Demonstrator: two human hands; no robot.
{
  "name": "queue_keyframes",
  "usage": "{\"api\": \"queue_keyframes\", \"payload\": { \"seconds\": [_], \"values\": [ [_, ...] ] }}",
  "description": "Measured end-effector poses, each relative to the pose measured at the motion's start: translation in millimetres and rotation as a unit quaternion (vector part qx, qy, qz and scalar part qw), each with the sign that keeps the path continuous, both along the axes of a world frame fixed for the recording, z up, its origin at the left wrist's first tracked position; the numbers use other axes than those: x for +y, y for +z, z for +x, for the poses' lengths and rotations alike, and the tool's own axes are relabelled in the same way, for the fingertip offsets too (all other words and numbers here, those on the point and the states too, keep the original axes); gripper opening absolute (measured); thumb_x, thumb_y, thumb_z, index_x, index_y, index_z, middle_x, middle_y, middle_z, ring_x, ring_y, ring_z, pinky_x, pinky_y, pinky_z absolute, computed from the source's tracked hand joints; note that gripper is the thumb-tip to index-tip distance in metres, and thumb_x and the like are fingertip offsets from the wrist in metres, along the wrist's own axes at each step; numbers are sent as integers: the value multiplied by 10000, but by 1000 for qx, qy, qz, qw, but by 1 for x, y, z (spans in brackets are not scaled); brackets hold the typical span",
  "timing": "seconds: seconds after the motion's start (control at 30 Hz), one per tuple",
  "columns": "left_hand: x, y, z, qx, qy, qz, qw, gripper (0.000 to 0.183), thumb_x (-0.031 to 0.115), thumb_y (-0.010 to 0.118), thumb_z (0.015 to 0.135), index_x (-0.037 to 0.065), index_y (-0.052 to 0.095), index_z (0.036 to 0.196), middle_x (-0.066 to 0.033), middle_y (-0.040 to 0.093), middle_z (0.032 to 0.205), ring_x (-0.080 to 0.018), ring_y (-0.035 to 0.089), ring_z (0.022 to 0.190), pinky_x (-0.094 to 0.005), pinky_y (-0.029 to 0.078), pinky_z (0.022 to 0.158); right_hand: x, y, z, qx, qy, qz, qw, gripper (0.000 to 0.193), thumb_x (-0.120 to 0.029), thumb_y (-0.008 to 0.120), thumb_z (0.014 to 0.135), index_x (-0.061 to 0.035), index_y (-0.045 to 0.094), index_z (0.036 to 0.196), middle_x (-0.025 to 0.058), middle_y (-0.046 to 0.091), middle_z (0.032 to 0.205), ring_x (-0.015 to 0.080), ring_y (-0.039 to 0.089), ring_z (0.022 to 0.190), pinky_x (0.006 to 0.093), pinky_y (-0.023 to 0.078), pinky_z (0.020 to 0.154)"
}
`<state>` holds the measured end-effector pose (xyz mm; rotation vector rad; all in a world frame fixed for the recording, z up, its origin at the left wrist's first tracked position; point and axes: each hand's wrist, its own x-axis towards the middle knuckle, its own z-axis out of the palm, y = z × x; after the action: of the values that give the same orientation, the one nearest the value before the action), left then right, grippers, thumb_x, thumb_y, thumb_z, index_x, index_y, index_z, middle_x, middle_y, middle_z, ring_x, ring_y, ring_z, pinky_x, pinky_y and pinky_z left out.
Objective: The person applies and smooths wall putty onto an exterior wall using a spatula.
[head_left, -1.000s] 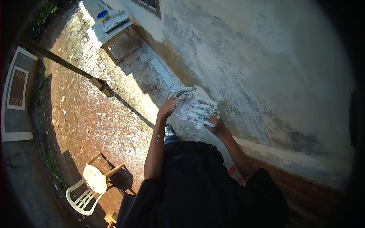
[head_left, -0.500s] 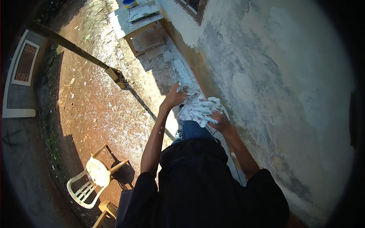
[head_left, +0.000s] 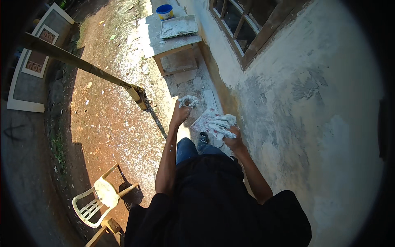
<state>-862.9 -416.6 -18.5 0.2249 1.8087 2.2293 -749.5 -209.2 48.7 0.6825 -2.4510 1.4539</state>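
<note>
My left hand is held forward over the ground strip beside the wall. Its fingers are coated in wet white paste and curve apart, with a gap between them and the thumb; no separate tool shows there. To its right, my right hand grips the edge of a limp, crumpled sheet. Thick white paste covers much of it, and reddish marks show through. Paste hides the right fingertips and what the sheet is made of. The two hands are apart, both in front of my legs.
On my right runs a patchy plastered wall with a barred window. Ahead, a wooden table bears a paste-smeared tray and a blue-rimmed bucket. A bamboo pole and a plastic chair stand left.
My left hand has drawn away from the sheet, to the left. The sheet stays in my right hand. The view has shifted, showing more of the table and window.
</note>
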Motion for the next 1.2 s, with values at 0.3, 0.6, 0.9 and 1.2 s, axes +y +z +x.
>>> {"api": "queue_keyframes", "payload": {
  "seconds": [0.3,0.6,0.9,1.2],
  "values": [
    [-52,-48,-160,50,82,-164,982,155,-19,491,714,-41,600,822,-63,615,762,-112,553,716,-257,446,671,-28,-53,-158,-111,-99,-71,986,243,1,595,661,-12,610,903,101,612,901,223,567,880,315,410,796],
    [-111,-66,-379,51,50,-110,991,138,-38,505,747,-50,590,855,-58,616,824,-106,555,764,-241,444,705,-78,-172,-350,-255,-339,-73,903,526,9,644,600,83,406,1064,171,506,1032,244,489,975,316,338,881],
    [-135,-98,-529,-80,47,-101,991,172,31,561,765,-14,622,919,-58,629,807,-95,560,707,-222,450,634,-115,-159,-535,-250,-484,-39,837,305,30,590,658,86,511,947,145,565,899,208,531,817,314,410,729],
    [-124,-159,-651,-125,53,-138,981,164,5,547,733,-46,605,877,-70,624,766,-119,555,653,-257,442,575,-81,-182,-730,-426,-410,0,806,440,-12,643,630,77,480,1029,176,544,1015,259,523,942,318,401,808]
  ]
}}
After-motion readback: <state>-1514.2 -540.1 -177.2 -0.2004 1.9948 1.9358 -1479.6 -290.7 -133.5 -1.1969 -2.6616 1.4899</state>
